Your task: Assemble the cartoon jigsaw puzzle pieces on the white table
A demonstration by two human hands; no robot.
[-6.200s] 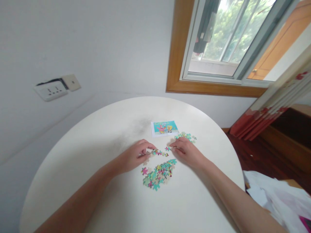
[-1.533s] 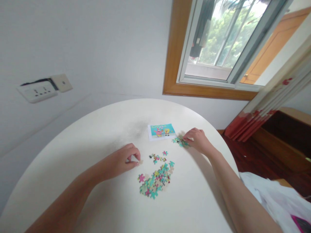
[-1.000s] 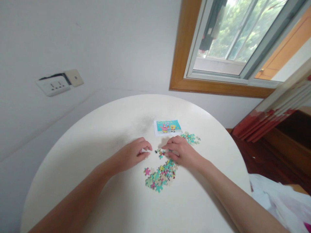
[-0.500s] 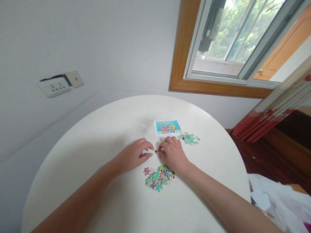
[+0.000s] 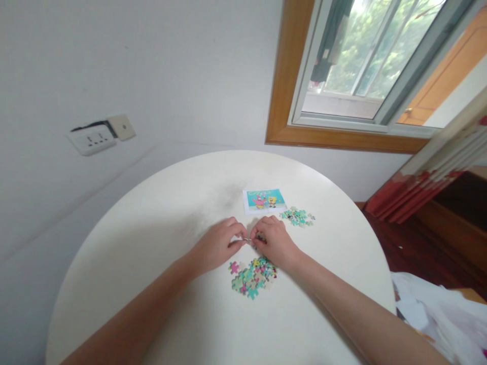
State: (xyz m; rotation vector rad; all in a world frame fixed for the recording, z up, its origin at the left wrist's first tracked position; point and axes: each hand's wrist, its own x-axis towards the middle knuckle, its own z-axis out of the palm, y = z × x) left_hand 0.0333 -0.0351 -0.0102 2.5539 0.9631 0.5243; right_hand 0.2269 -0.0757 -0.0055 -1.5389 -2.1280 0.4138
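My left hand (image 5: pixel 219 244) is closed in a pinch, its thumb and fingertips on the left end of a small jigsaw piece (image 5: pixel 247 240). From the other side, my right hand (image 5: pixel 277 242) pinches the same piece, and its curled fingers partly hide what lies under them. Both hands meet just above the white table. Right below them lies a pile of loose jigsaw pieces (image 5: pixel 251 280) in green, pink and yellow. Beyond the hands is a picture card (image 5: pixel 265 201) with a pink and a yellow cartoon figure.
A second cluster of jigsaw pieces (image 5: pixel 297 217) lies right of the card. The round white table (image 5: pixel 125 284) stands against a wall with a socket (image 5: pixel 93 139). A wood-framed window (image 5: pixel 342 137) is at the back right, and white plastic bags (image 5: pixel 437 309) are beside the table.
My left hand has moved right and closed its fingers on the piece, which my right hand was holding before. The view has shifted slightly.
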